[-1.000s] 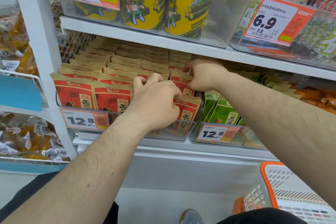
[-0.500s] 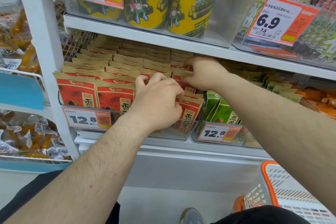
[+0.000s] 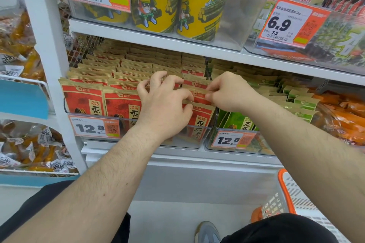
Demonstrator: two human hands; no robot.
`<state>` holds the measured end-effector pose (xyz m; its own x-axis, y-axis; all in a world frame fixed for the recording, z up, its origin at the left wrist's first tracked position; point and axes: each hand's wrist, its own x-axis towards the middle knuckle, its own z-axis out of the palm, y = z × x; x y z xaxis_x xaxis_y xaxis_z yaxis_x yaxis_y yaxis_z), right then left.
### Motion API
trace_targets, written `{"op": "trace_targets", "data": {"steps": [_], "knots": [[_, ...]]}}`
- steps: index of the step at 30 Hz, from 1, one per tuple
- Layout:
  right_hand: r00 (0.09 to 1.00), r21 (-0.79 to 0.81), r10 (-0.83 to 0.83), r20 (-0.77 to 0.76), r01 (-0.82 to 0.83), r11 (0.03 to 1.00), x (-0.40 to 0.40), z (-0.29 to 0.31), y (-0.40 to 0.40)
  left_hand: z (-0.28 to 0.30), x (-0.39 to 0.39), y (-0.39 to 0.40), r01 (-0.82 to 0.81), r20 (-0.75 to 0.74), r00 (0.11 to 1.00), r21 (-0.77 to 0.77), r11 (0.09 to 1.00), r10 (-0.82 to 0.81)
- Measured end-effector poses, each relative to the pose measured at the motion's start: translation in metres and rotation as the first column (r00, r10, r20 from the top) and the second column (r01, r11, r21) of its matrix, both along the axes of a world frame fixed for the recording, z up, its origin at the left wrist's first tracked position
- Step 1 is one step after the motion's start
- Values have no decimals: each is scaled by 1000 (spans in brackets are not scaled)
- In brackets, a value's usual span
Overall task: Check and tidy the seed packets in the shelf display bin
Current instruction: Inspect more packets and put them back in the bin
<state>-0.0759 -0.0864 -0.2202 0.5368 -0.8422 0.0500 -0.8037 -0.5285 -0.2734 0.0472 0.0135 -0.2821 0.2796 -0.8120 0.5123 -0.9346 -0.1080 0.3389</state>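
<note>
Rows of red and brown seed packets (image 3: 85, 100) stand upright in a clear display bin (image 3: 199, 140) on the middle shelf. My left hand (image 3: 164, 104) and my right hand (image 3: 231, 92) meet over the right-hand row. Both pinch the brown top edge of one red seed packet (image 3: 199, 95) near the front of that row. My left thumb lies at its left end, my right fingertips at its right end. A front packet (image 3: 201, 122) stands just below them.
A second clear bin with green seed packets (image 3: 235, 122) sits to the right. The shelf above (image 3: 177, 45) hangs low over the rows, carrying yellow cans (image 3: 158, 0). An orange-rimmed basket (image 3: 292, 199) stands at the lower right. A white upright post (image 3: 47, 45) borders the bin's left.
My right hand has come forward from the back of the row to the front. Both hands now pinch the same packet's top edge. My left fingers have spread.
</note>
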Motion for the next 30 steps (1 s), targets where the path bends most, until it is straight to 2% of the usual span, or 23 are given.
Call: {"op": "trace_targets", "data": {"steps": [4,6,8,12,15,17,19,21,23,25,26,27,30], "knots": [[965,-218,102,243,-48,975,-22,3,19,-4,1,-1,12,-28,999,-94,995,-15],[920,-360,205,333,-77,930,-32,6,31,-2,-1,-1,59,-63,995,-229,972,-75],[857,-515,329,396,-89,852,-38,11,43,4,-6,2,161,-70,977,-377,912,-202],[748,-690,494,443,-68,721,-45,27,64,19,-16,14,278,-68,915,-609,743,-398],[696,-761,585,418,-83,643,-47,42,81,30,-24,27,263,-109,884,-689,675,-455],[671,-770,613,417,-99,631,-48,49,91,32,-31,35,279,-183,813,-710,646,-553],[657,-722,596,462,-111,683,-48,53,95,30,-33,41,316,-292,695,-696,645,-656],[640,-582,506,578,-111,805,-48,50,94,25,-31,45,344,-423,583,-646,682,-694],[620,-369,347,704,-98,924,-47,41,90,23,-29,49,333,-587,401,-622,709,-703],[603,-167,201,772,-114,979,-48,28,89,22,-28,49,270,-719,192,-616,740,-668],[594,-83,145,791,-130,988,-48,22,90,21,-28,49,240,-769,132,-587,773,-625],[580,-13,98,809,-149,989,-48,14,92,20,-28,49,225,-810,116,-543,809,-576],[506,158,-40,862,-192,969,-47,-5,96,16,-30,48,232,-872,187,-409,882,-453]]}}
